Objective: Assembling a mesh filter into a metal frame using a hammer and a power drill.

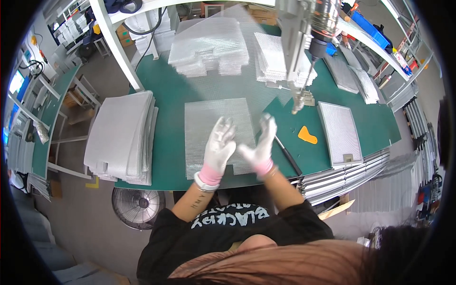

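A silvery mesh sheet [199,123] with a notch in its near edge lies flat on the green table in front of me. My left hand [221,147], in a white glove with a pink cuff, is above its middle, fingers loosely extended and holding nothing. Gloved the same way, my right hand [262,146] is over the sheet's right edge, slightly blurred, with thumb and fingers apart. Beside it lies a thin tool with a black handle [290,161]. A yellow scraper [308,135] rests farther right. Whether either hand touches the sheet, I cannot tell.
A thick stack of mesh sheets [121,133] stands at the left; more mesh piles [209,42] lie at the back. A framed mesh panel [339,130] lies at the right. A hanging machine arm [297,95] reaches down over the table [168,152]. A floor fan [137,206] stands below.
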Demonstrator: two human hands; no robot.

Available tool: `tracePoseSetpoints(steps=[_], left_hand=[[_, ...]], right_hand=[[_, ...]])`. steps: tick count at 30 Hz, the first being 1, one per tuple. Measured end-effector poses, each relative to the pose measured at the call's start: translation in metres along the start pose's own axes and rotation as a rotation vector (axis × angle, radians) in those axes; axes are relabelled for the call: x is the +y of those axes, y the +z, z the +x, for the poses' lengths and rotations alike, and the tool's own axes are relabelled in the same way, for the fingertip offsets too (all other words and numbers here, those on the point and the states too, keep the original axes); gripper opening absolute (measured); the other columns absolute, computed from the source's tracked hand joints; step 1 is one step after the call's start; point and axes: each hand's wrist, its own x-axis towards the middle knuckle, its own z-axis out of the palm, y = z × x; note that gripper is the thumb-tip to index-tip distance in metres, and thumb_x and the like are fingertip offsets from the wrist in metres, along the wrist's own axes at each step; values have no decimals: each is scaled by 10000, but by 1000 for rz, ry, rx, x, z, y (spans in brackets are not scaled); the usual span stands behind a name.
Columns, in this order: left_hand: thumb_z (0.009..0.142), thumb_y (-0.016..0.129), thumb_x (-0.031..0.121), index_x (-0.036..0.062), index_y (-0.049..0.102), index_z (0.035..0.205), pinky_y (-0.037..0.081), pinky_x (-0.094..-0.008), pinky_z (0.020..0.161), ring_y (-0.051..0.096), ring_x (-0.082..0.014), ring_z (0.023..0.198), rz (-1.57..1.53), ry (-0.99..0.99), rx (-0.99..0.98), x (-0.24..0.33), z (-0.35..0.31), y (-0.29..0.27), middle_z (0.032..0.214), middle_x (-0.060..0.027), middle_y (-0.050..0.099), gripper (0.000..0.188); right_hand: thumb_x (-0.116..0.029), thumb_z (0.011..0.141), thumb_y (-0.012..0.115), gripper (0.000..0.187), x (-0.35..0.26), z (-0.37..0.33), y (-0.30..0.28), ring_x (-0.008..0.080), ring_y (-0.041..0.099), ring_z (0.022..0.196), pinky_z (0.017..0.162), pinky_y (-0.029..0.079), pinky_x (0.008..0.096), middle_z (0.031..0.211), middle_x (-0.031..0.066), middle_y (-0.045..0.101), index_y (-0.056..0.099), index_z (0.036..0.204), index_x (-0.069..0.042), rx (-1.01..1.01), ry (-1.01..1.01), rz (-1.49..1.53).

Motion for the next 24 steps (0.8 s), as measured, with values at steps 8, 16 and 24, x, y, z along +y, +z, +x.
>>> tracePoseSetpoints(steps=[8,16,24], left_hand=[[870,534,-62,-41,352,1430,529,-286,863,637,-182,981,223,-7,224,30,-41,-87,1187,-173,589,589],[730,798,282,-5,479,1361,502,-449,853,605,-391,965,1587,181,123,15,-39,-111,1107,-257,588,763],[771,742,411,33,494,1366,508,-436,858,612,-379,1009,1806,-95,24,6,-26,-123,1110,-246,597,747]], right_hand=[[-214,772,757,912,-32,5,-61,412,511,1147,979,413,442,1272,295,486,241,1492,4,-265,183,-468],[-276,798,720,951,-23,-15,-37,369,644,697,665,514,417,736,196,640,155,1521,-23,-505,650,-469],[-316,813,700,850,-1,-40,-27,399,662,834,749,529,435,921,249,670,268,1481,-15,-532,638,-574]])
